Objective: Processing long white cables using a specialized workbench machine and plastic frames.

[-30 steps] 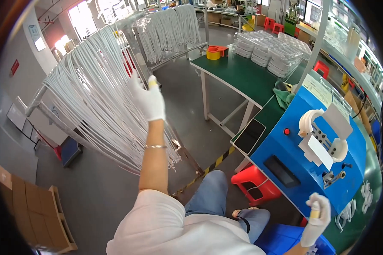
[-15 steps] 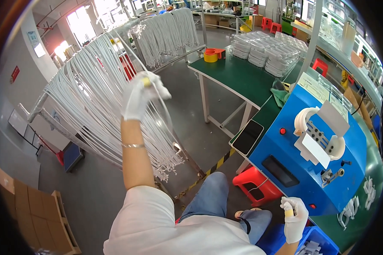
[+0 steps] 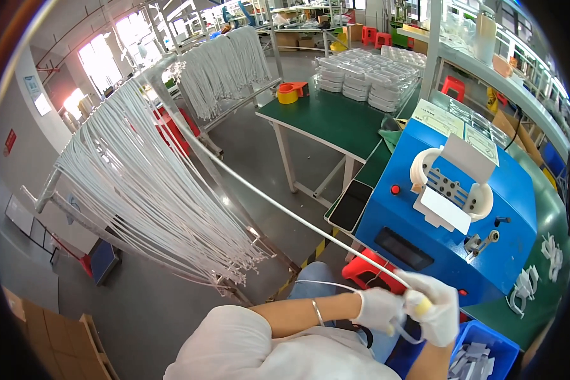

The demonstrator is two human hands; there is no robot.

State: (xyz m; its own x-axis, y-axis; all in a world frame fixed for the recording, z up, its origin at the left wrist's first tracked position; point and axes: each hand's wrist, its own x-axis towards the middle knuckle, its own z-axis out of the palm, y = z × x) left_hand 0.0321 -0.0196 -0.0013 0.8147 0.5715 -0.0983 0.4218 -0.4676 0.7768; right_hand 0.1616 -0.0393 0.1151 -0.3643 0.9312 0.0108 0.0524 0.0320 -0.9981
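In front of my body, at lower right, my gloved hands have come together. A white cable [image 3: 285,209] runs taut from the hanging rack down to them. My right hand [image 3: 436,309], with a yellow cover on a fingertip, is closed around the cable near its end. My left hand [image 3: 379,310] is closed beside it, somewhat blurred, also on the cable; a thin length passes behind my left wrist and a small loop hangs below the fingers. The cable's very end is hidden among the fingers.
Many white cables [image 3: 139,171] hang on a metal rack at left. A blue machine [image 3: 392,253] with a white curved fixture stands at right on a green bench. Below it are a red stool [image 3: 361,269] and a blue bin [image 3: 506,345] of white pieces. A phone [image 3: 350,206] lies beside the machine.
My left hand has moved from the cable rack down and right to meet my right hand, drawing a cable along. The view has shifted slightly.
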